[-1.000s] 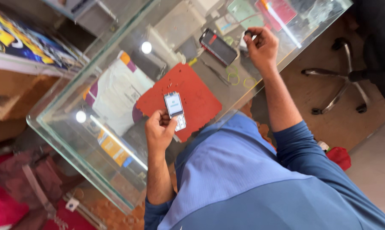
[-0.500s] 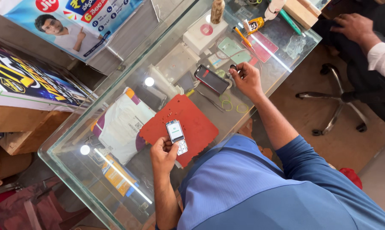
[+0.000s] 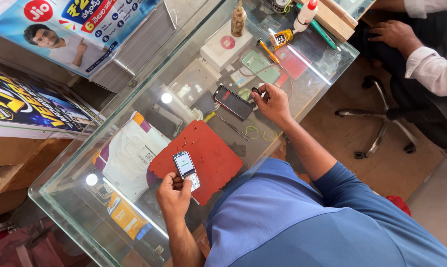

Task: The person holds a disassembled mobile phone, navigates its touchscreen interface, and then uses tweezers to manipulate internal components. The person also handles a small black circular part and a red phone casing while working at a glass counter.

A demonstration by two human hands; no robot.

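While the left hand grips the lower end of a small keypad phone, the phone rests on a red work mat laid on the glass counter, so the mat cushions it and the grip steadies it. Fingers of that hand are curled and pressed around the keypad end, thumb on the near edge, which leaves the lit screen uncovered and facing up toward the camera. Its long axis runs from the hand away across the mat, screen end pointing toward the far side of the counter, tilted slightly to the person's left.

Over to the right, the right hand lies well apart from the phone, near a dark smartphone that lies flat on the glass. Its fingertips are drawn together, apparently pinching 1 small dark object; what it is, I cannot tell. A pair of tweezers and 2 yellow-green rubber bands lie between the mat and that hand, within easy reach. Another person's hand rests at the upper right
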